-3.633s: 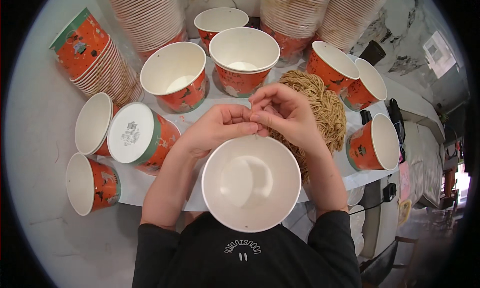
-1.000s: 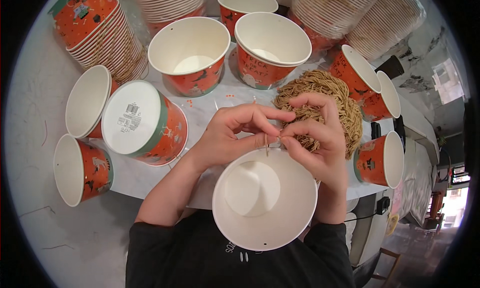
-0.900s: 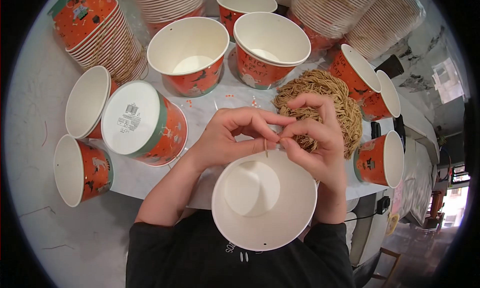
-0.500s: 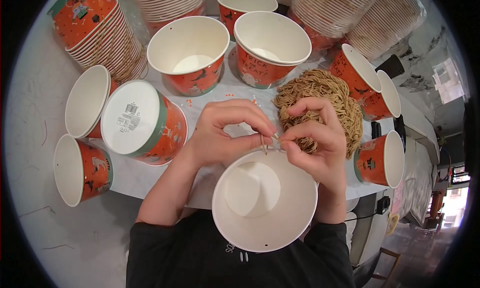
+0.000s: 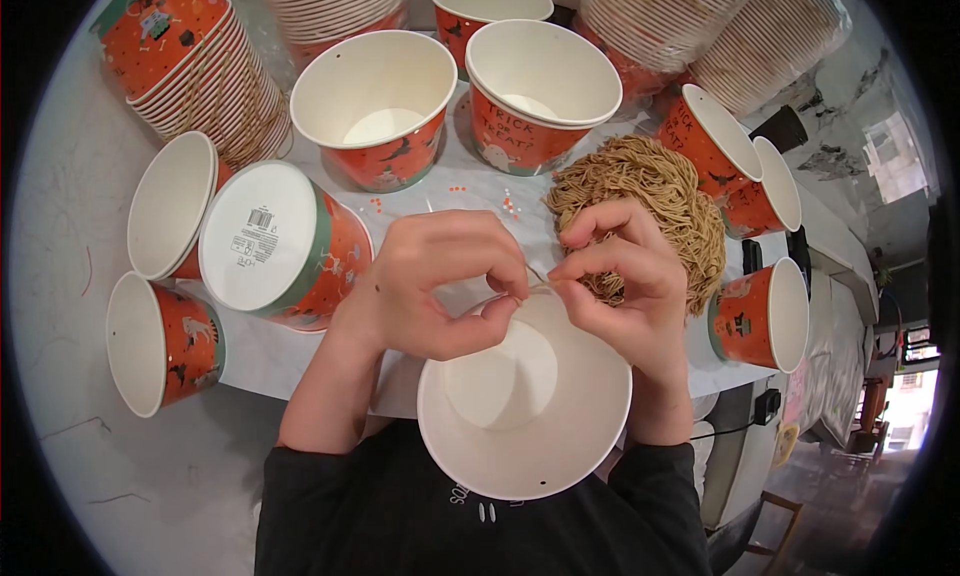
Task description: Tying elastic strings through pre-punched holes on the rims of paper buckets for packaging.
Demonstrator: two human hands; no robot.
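A paper bucket (image 5: 570, 406) with a white inside tilts its mouth toward me, close against my body. Over its far rim a short length of tan cord (image 5: 537, 275) runs between my fingertips. My left hand (image 5: 440, 281) pinches the cord with thumb and forefinger, partly covering the bucket's upper left rim. Just to the right, my right hand (image 5: 630, 286) holds the cord between thumb and forefinger. A small dark hole shows in the near rim. Behind my right hand lies a heap of tan cords (image 5: 645, 176).
Orange paper buckets with white insides stand at the back, including a left one (image 5: 375, 91) and a right one (image 5: 543, 76). An upside-down bucket (image 5: 258, 236) leans at left. Tall bucket stacks (image 5: 195, 71) rise behind. Small orange and white dots (image 5: 457, 189) dot the table.
My left hand has shifted slightly left and down, its fingertips drawing apart from my right hand's. The cord now stretches between them, and the bucket has moved slightly left.
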